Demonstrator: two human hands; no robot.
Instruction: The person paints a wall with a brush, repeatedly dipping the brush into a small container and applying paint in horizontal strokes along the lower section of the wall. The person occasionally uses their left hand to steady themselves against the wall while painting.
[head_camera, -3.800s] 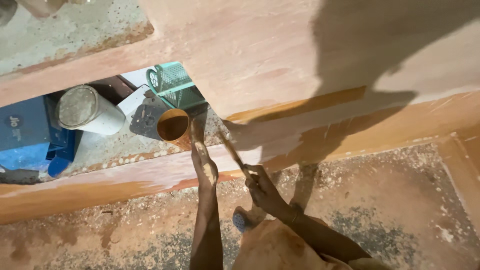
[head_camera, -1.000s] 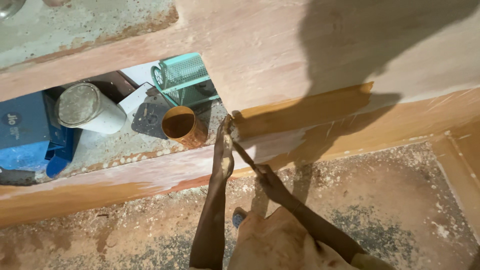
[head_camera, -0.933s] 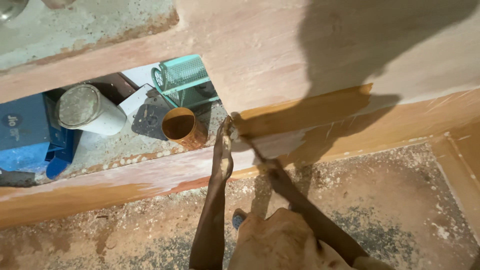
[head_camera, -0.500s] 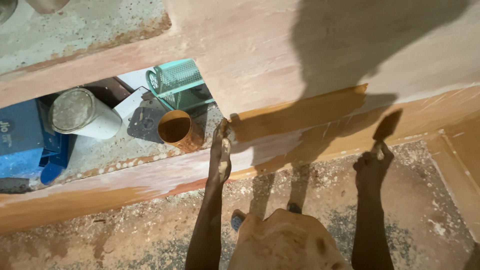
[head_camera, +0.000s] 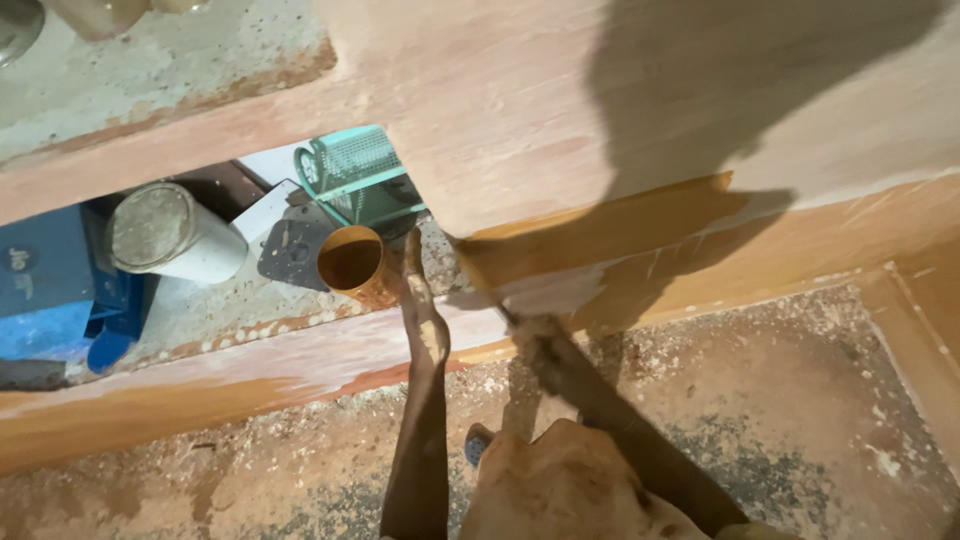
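You're gripping the brush (head_camera: 492, 300) in your right hand (head_camera: 540, 345), laying stain on the plank (head_camera: 600, 235); left hand (head_camera: 428, 325) is resting flat by the cup (head_camera: 352, 265). I'd be brushing along the grain.

Warm, strong light from behind and above the person; scene is bright with an orange-brown cast. A large, soft-edged shadow of the person falls across the pale wooden panel (head_camera: 560, 130) at upper right and runs down over the darker, wet-looking band (head_camera: 600, 230) below it. Thinner arm shadows lie on the sawdust-strewn floor (head_camera: 800, 400). The right hand (head_camera: 545, 345) is smeared by motion blur, its outline indistinct; the left hand (head_camera: 425, 325) is sharper. The opening at left is dimmer, the blue box (head_camera: 50, 290) in shade. The white cylinder (head_camera: 170, 235) catches light on its top. No hard glare. Detail is moderate, edges a little soft, the knee at the bottom edge out of focus.
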